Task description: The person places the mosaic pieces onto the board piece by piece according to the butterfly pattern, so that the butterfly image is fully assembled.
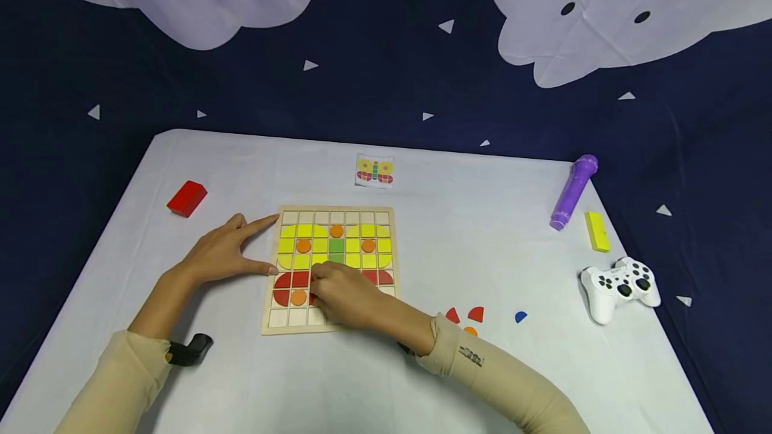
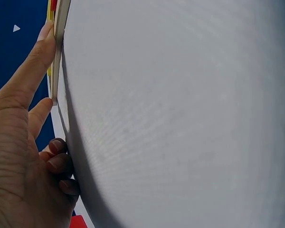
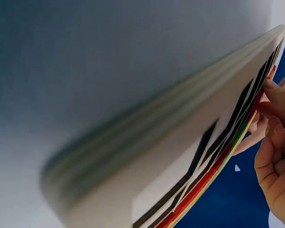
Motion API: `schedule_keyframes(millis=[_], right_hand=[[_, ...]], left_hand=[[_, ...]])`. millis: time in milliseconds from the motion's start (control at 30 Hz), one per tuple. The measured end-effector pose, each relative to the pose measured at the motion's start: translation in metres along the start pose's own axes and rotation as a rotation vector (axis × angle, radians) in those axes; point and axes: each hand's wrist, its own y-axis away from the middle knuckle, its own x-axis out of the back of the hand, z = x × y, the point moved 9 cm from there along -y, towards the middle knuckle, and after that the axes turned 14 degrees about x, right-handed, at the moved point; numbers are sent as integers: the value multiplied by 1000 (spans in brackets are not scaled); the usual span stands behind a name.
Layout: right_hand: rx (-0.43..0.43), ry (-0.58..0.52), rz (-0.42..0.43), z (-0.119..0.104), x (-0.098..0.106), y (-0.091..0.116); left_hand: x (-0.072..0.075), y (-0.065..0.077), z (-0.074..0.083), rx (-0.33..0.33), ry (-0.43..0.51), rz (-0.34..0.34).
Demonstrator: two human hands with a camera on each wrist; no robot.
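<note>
A square wooden grid board (image 1: 328, 209) lies on the table, with yellow, orange, green and red pieces in its cells. On its left, my left hand (image 1: 218, 252) touches the board's side with outstretched thumb and index finger; the other fingers are curled in the left wrist view. Over the board's lower middle, my right hand (image 1: 346, 295) has its fingers bent down. Its thumb and a finger pinch a small red piece at the board in the right wrist view, mostly covered by the fingertips. Beside the board's top edge lies a butterfly picture card (image 1: 375, 171).
Right of the board lie red quarter pieces (image 1: 476, 314), an orange piece (image 1: 470, 331) partly behind the sleeve, and a blue piece (image 1: 521, 317). A red block (image 1: 187, 198) sits far left. A purple microphone (image 1: 574, 191), yellow block (image 1: 597, 232) and white game controller (image 1: 620, 286) line the right edge.
</note>
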Motion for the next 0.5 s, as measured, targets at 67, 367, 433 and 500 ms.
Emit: schedule_keyframes(millis=[67,367,433,500], right_hand=[[-12,-9,-4,1,2,1],[-109,-37,110,11,36,44],[-164,-29,138,17,41,66],[-244,-27,155,24,44,91]], left_hand=[[0,0,0,2,1,-1],[-2,0,-1,17,-15,5],[-2,0,0,17,-16,7],[-2,0,1,18,-16,8]])
